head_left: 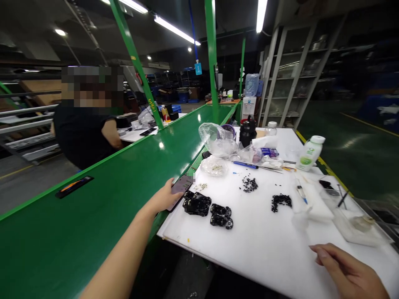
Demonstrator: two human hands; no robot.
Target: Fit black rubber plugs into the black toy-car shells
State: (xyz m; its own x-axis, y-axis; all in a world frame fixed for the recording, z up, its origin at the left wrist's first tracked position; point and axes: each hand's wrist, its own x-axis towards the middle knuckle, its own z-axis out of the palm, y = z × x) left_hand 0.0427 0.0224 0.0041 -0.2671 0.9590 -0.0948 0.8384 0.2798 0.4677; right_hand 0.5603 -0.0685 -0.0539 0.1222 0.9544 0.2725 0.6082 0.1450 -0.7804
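My left hand (164, 196) is closed on a smartphone (181, 189) at the left edge of the white table, thumb over its lit screen. Beside it lie black moulded parts, a larger piece (198, 204) and a smaller pair (221, 216). My right hand (349, 270) hovers over the table's front right, its fingers curled together with nothing visible in them. Farther in are a loose pile of small black pieces (249, 183) and a U-shaped cluster of black pieces (281, 202). Tiny pale pieces (201, 187) lie near the phone.
A green conveyor belt (118, 178) runs along the left, with a seated person (84, 128) beyond it. At the back stand plastic bags (218, 141), a black bottle (247, 132) and a white-green bottle (311, 153). Tweezers and a blue pen (245, 165) lie nearby; a clear tray (358, 230) sits right.
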